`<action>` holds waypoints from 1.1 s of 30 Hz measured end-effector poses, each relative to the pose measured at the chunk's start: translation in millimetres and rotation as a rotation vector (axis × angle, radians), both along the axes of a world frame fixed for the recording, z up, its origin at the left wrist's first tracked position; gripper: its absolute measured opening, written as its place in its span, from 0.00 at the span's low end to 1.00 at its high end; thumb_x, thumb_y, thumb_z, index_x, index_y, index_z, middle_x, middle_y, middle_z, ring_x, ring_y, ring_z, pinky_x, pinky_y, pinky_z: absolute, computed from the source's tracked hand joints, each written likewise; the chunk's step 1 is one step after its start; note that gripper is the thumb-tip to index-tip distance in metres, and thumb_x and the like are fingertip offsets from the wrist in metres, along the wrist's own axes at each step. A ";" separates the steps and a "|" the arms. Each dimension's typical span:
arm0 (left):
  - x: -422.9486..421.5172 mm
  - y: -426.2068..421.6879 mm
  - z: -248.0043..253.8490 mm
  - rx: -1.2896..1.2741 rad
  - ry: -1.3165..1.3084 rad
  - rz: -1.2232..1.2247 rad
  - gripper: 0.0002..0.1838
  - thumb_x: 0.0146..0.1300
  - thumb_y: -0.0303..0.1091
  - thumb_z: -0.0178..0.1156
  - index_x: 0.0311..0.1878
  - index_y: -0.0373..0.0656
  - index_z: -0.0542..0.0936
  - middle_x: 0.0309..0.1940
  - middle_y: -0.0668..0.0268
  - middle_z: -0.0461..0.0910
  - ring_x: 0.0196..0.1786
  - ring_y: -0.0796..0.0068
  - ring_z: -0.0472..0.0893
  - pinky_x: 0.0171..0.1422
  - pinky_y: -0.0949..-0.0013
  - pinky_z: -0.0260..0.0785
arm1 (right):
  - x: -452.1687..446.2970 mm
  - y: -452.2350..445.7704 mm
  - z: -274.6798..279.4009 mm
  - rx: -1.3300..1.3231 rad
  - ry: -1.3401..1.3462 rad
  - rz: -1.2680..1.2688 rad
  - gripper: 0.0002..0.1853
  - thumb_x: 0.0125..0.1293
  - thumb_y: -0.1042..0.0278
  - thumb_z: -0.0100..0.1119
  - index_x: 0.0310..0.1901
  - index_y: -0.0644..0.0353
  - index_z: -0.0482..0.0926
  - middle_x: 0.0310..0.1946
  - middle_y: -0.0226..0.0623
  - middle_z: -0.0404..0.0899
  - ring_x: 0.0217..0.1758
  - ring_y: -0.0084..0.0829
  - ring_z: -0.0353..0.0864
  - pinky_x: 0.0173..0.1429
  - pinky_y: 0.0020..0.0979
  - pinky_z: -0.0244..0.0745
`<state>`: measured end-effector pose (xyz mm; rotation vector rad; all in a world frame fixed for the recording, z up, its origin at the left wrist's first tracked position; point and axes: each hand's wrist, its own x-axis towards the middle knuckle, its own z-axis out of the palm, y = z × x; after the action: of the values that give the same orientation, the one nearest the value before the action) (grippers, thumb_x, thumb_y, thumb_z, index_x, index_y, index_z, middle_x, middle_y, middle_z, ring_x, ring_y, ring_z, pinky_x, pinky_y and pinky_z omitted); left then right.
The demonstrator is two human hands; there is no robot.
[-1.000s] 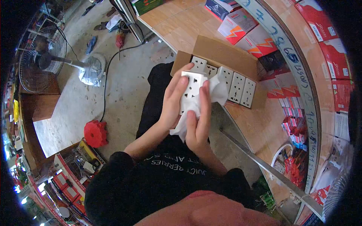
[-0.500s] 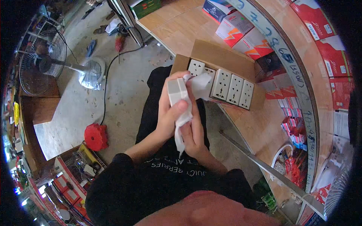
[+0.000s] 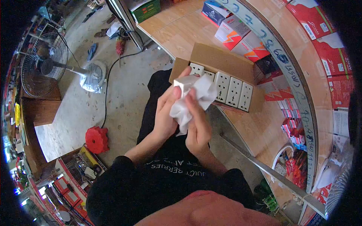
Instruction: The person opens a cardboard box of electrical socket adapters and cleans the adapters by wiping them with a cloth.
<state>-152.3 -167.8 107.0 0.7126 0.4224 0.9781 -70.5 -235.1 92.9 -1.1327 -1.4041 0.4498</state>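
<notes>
My left hand (image 3: 164,111) is wrapped round a white power strip (image 3: 182,82), with the thumb along its side. A crumpled white tissue (image 3: 206,93) covers much of the strip. My right hand (image 3: 199,126) presses the tissue against it, fingers closed and pointing away from me. The strip's lower part is hidden by the tissue and the hands. Just beyond my hands stands an open cardboard box (image 3: 222,56) holding several white power strips (image 3: 234,90) upright side by side, their socket holes showing.
The box sits on a wooden counter (image 3: 169,28) beside boxes with orange lightning marks (image 3: 230,32). A metal bar (image 3: 260,164) crosses at the lower right. On the left are a standing fan (image 3: 45,66), a red plastic reel-like object (image 3: 97,139) and a black cable (image 3: 106,86) on the floor.
The tissue has been brought up over the power strip and now covers its side and end. My right hand has shifted slightly right, its fingers now on the tissue.
</notes>
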 end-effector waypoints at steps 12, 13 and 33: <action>9.9 -4.8 5.4 0.016 0.050 0.155 0.29 0.73 0.46 0.40 0.70 0.35 0.57 0.63 0.55 0.68 0.63 0.66 0.70 0.67 0.64 0.61 | -1.1 7.4 -3.7 -0.031 0.226 -0.172 0.20 0.69 0.80 0.36 0.61 0.74 0.65 0.66 0.53 0.62 0.71 0.42 0.60 0.72 0.38 0.52; 10.1 -0.6 6.3 0.017 0.049 0.157 0.29 0.73 0.46 0.40 0.70 0.35 0.57 0.63 0.55 0.68 0.63 0.66 0.70 0.67 0.64 0.61 | -3.4 2.1 -8.8 -0.041 0.229 -0.154 0.21 0.69 0.79 0.35 0.62 0.75 0.65 0.66 0.53 0.62 0.70 0.41 0.61 0.72 0.38 0.51; 13.6 13.0 16.5 -0.060 -0.071 0.079 0.31 0.73 0.53 0.32 0.66 0.38 0.63 0.59 0.57 0.72 0.59 0.66 0.74 0.64 0.64 0.64 | -16.2 -17.8 -42.4 -0.244 1.056 0.082 0.26 0.72 0.64 0.42 0.67 0.67 0.58 0.65 0.43 0.63 0.67 0.34 0.64 0.70 0.36 0.57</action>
<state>-138.6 -154.8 123.4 0.6090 0.4184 1.0582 -86.7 -252.8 50.5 -0.7996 -0.4678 1.1023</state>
